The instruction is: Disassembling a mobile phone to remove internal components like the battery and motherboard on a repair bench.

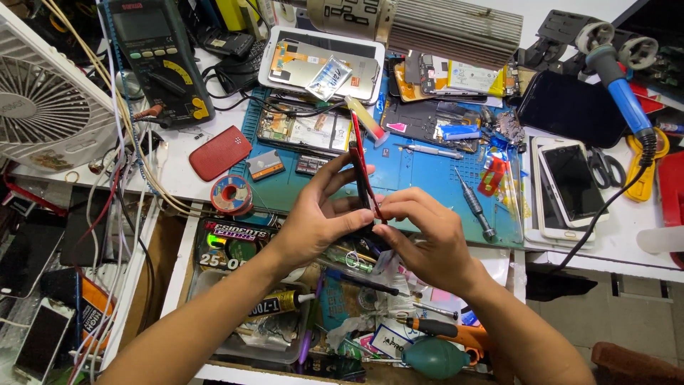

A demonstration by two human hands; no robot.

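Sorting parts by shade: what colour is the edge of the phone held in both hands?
Red. The phone shows its red edge upright in the head view.

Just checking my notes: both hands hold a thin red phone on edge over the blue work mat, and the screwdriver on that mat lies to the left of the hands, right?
Not quite. In the head view the screwdriver lies to the right of the hands, not the left. The rest holds: left hand and right hand hold the thin red phone on edge over the blue work mat.

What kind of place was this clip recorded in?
Most likely a phone repair bench. Both hands, left hand and right hand, hold a red phone edge-on over a blue work mat, with a multimeter, a soldering iron and opened phones around.
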